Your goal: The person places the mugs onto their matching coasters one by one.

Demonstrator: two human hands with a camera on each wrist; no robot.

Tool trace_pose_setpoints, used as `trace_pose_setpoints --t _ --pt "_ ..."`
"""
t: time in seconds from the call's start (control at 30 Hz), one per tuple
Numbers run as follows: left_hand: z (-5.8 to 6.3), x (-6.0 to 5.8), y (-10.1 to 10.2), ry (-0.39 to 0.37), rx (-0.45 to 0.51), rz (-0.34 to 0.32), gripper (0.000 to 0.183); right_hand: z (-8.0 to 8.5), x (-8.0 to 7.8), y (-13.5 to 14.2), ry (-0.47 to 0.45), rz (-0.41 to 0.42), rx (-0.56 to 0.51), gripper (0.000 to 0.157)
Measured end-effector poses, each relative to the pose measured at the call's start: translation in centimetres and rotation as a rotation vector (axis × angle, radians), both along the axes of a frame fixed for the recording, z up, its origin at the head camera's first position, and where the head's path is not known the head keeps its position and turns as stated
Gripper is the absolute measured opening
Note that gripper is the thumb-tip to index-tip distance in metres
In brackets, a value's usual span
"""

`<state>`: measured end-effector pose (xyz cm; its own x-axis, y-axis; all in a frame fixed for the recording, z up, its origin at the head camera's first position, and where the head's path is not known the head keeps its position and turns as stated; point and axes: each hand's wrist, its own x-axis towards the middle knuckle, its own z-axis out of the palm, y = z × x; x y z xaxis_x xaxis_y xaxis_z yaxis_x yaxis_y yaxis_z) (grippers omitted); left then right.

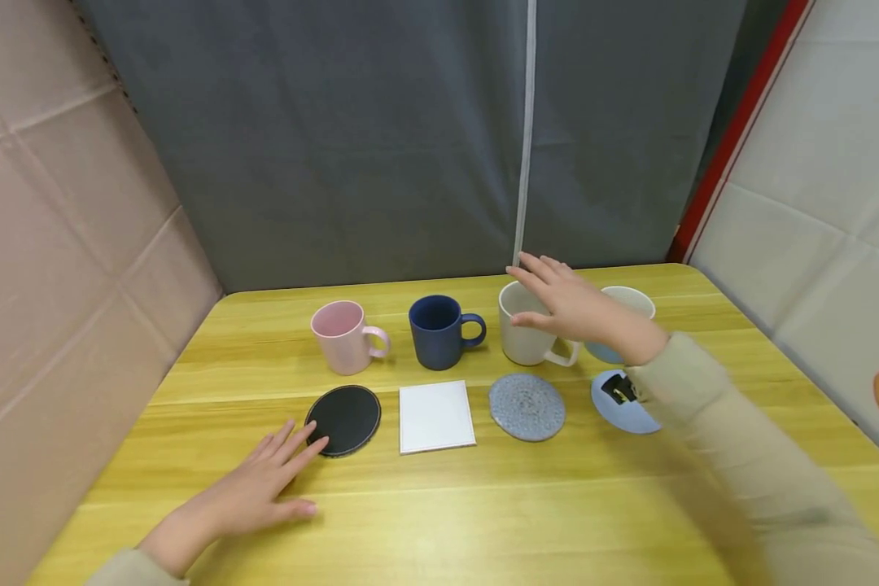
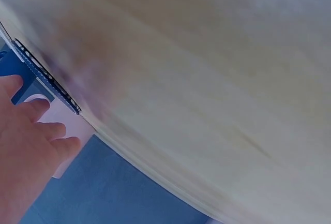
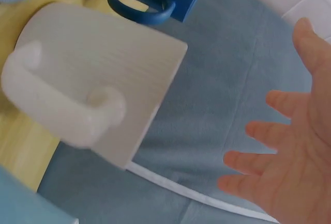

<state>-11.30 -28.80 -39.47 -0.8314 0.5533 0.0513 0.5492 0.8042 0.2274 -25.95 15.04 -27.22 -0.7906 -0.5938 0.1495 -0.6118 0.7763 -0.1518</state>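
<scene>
Above the white mug in the head view, my right hand is raised with its fingers spread, holding nothing. The right wrist view puts that hand beyond the rim of the white mug, apart from it. My left hand reaches over the table at the left, fingers stretched, fingertips at the edge of the round black coaster. Behind that coaster stands a pink mug, and right of it a dark blue mug. My right forearm partly hides a white and light blue mug.
A square white coaster, a round grey speckled coaster and a round light blue coaster with a dark picture continue the front row. A grey curtain hangs behind the wooden table, with pale panels on both sides.
</scene>
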Motion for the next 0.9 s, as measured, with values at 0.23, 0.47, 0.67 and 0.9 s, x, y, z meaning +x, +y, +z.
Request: trace_pose_setpoints --t 0.23,0.47,0.67,0.9 --pt "-0.2 0.2 -0.1 0.004 -0.013 0.007 0.076 -0.2 0.0 -1.8 0.017 0.024 0.023 0.072" --pt "-0.1 0.4 0.0 -0.006 -0.022 0.022 0.077 -0.4 0.2 -3.9 0.037 0.080 -0.006 0.072" --pt "-0.1 0.5 0.0 -0.058 -0.025 0.037 0.077 -0.5 0.4 -5.3 -0.015 0.123 -0.060 0.071" --pt "-0.2 0.6 -0.1 -0.109 -0.023 0.051 0.078 -1.0 0.5 -6.2 -0.027 0.156 -0.088 0.069"
